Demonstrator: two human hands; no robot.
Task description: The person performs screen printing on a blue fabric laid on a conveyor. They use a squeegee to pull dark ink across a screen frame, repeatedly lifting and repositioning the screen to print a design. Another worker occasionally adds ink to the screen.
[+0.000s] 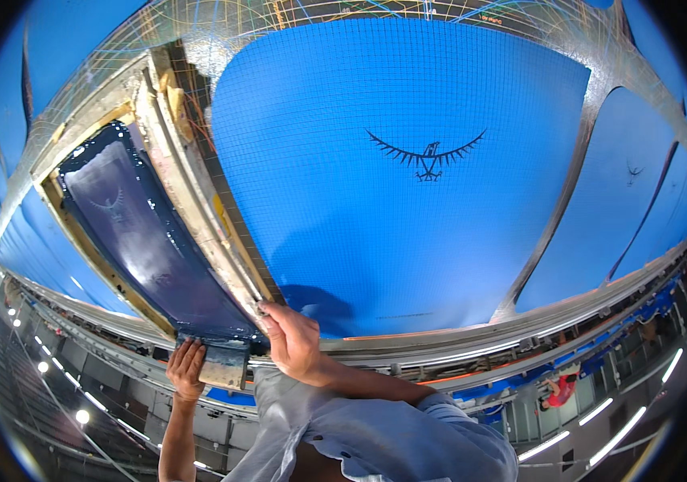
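Note:
A wooden-framed printing screen (pixel 201 210) lies tilted across the left part of the long table. Dark wet ink rims its purple mesh (pixel 122 217), where a faint bird shape shows. At the near end of the mesh, my left hand (pixel 187 369) is closed on a squeegee (pixel 226 366) with a dark-stained blade. My right hand (pixel 294 341) grips the near right corner of the screen frame, thumb along the rail. Right of the frame lies a blue fabric panel (pixel 407 249) with a fine grid, bearing a dark spread-winged bird print (pixel 428 154).
Another blue panel (pixel 624 193) with a similar bird print lies farther right, and more blue fabric (pixel 78 249) lies left of the screen. A metal rail (pixel 407 359) runs along the table's near edge. A person in red (pixel 560 391) appears at lower right.

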